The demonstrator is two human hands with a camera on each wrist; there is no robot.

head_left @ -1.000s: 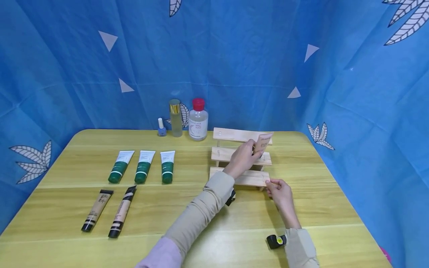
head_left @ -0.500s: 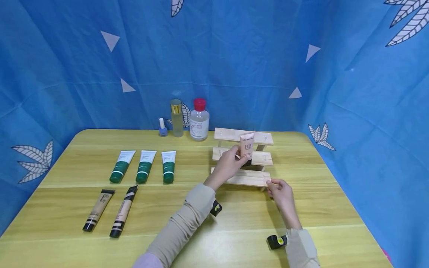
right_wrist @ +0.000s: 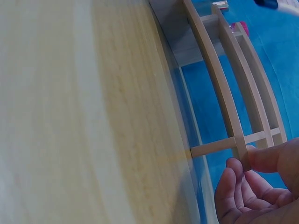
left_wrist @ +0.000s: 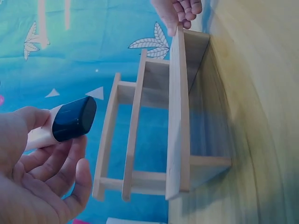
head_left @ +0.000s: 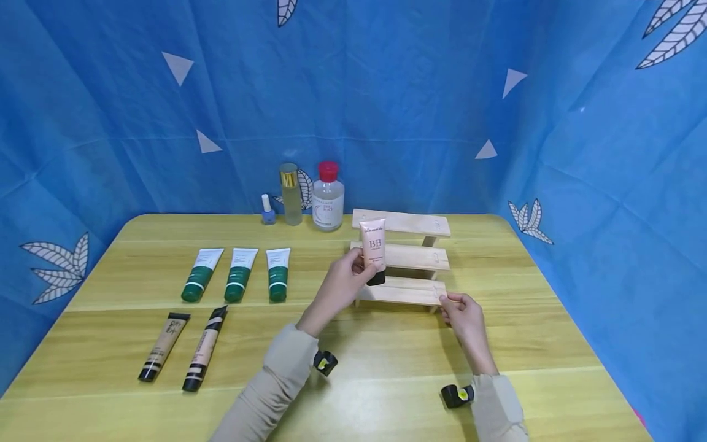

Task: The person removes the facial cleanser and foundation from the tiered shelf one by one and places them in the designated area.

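Observation:
My left hand (head_left: 343, 277) pinches a pale pink tube of BB cream (head_left: 374, 247) with a black cap, held upright in front of the left part of a three-tier wooden display rack (head_left: 411, 258). In the left wrist view the black cap (left_wrist: 74, 119) points toward the rack, apart from its shelves. My right hand (head_left: 465, 319) pinches the right end of the rack's lowest shelf between thumb and fingers. The right wrist view shows that thumb (right_wrist: 266, 157) on the shelf end.
Several green-and-white tubes (head_left: 240, 275) lie in a row at left. Nearer lie two beige tubes with black caps (head_left: 163, 347). At the back stand a nail polish bottle (head_left: 267, 212), a gold-collared bottle (head_left: 290, 195) and a red-capped bottle (head_left: 328, 199), before a blue curtain (head_left: 353, 92).
My left hand has moved left with the BB cream tube, from the rack's right part to its left part, and the tube's label now faces forward. The right hand stays on the rack.

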